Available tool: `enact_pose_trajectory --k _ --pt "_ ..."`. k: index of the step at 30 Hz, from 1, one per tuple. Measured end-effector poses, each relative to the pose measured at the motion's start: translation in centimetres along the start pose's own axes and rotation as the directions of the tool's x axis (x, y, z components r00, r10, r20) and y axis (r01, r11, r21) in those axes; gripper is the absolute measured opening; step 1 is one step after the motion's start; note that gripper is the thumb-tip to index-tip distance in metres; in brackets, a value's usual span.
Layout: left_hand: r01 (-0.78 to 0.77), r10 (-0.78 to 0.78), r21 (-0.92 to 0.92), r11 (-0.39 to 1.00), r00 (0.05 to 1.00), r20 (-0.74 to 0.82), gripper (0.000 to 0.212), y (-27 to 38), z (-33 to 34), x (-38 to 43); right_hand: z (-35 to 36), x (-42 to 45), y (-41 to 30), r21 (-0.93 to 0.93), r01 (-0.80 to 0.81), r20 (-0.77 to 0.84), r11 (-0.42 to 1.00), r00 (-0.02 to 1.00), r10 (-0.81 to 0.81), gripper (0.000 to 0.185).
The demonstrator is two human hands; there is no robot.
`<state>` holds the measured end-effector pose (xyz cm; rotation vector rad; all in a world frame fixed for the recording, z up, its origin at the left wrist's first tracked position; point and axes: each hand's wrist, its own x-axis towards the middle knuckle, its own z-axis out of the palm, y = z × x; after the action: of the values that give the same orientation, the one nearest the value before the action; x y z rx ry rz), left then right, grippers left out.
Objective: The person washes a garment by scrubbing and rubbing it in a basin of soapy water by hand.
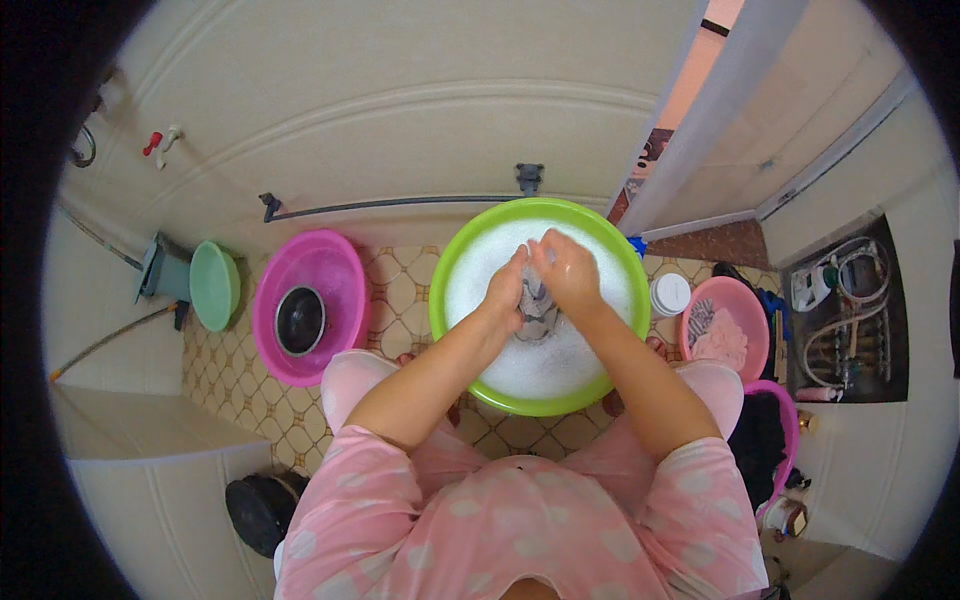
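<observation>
A round green plastic basin (444,330) stands on the floor in front of me, filled with white soap suds (480,262). Over its middle, my left hand (510,289) and my right hand (568,274) come together on a wet grey cloth (537,309). Each hand has hold of the cloth from its own side, and the fingertips meet above it. Part of the cloth hangs down into the suds, where its lower end is hidden.
A magenta basin (349,300) with a dark round bowl (300,320) stands left, beside a mint-green basin (214,286). Right are a white lidded tub (670,294), a pink basin (759,330) holding clothes (720,337), and another magenta basin (787,427) with black fabric (754,450).
</observation>
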<state>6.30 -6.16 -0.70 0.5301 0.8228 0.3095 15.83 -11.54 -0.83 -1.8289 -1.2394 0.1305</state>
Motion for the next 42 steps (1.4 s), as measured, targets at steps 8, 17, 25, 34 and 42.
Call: enact_pose_trajectory --k 8,17,25,34,42 --pt "-0.302 0.251 0.321 0.898 0.949 0.19 0.018 2.2 -3.1 -0.2 -1.3 1.1 0.8 0.311 -0.262 0.104 0.914 0.965 0.241 0.031" --pt "-0.423 0.1 0.552 0.719 0.849 0.519 0.04 2.8 -3.7 -1.5 -2.1 0.7 0.7 0.542 -0.339 0.305 0.769 0.932 0.196 0.04" --pt "-0.32 0.272 0.101 0.942 0.905 0.327 0.038 4.0 -3.4 -2.2 -1.9 -1.0 1.6 0.531 -0.583 0.703 0.616 0.708 0.064 0.04" --pt "-0.351 0.309 0.329 0.877 0.935 0.172 0.039 5.8 -5.2 -3.7 -6.0 -0.8 0.5 0.507 -0.517 0.605 0.689 0.784 0.143 0.041" --pt "-0.528 0.367 0.845 0.083 0.805 0.466 0.074 4.5 -6.0 -3.2 -7.1 -1.3 -0.3 0.558 -0.585 0.686 0.588 0.724 0.07 0.04"
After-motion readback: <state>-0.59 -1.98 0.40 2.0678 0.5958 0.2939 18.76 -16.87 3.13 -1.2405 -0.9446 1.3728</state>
